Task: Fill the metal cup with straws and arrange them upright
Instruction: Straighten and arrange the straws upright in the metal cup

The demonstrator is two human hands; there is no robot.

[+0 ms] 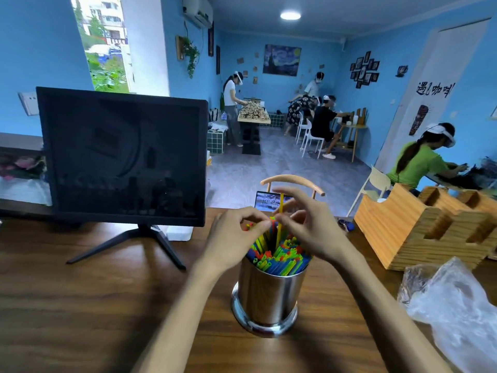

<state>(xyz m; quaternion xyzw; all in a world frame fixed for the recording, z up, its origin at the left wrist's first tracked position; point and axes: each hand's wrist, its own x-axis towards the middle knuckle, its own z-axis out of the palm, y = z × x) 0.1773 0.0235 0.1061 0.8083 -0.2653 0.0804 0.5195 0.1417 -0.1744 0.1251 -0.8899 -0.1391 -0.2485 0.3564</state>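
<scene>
The metal cup stands on the wooden bench at lower centre of the frame, packed with coloured straws. Directly above its mouth, the right hand pinches one yellow straw upright — its grip closed on it. The left hand, just left, curls its fingers among the straw tops — whether it holds any cannot be told.

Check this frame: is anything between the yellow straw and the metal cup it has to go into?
Nothing separate blocks it. The yellow straw, pinched by the right hand, already stands with its lower end among the packed straws in the metal cup. Only that dense bundle could resist it. The left hand touches the bundle's far-left tops.
</scene>
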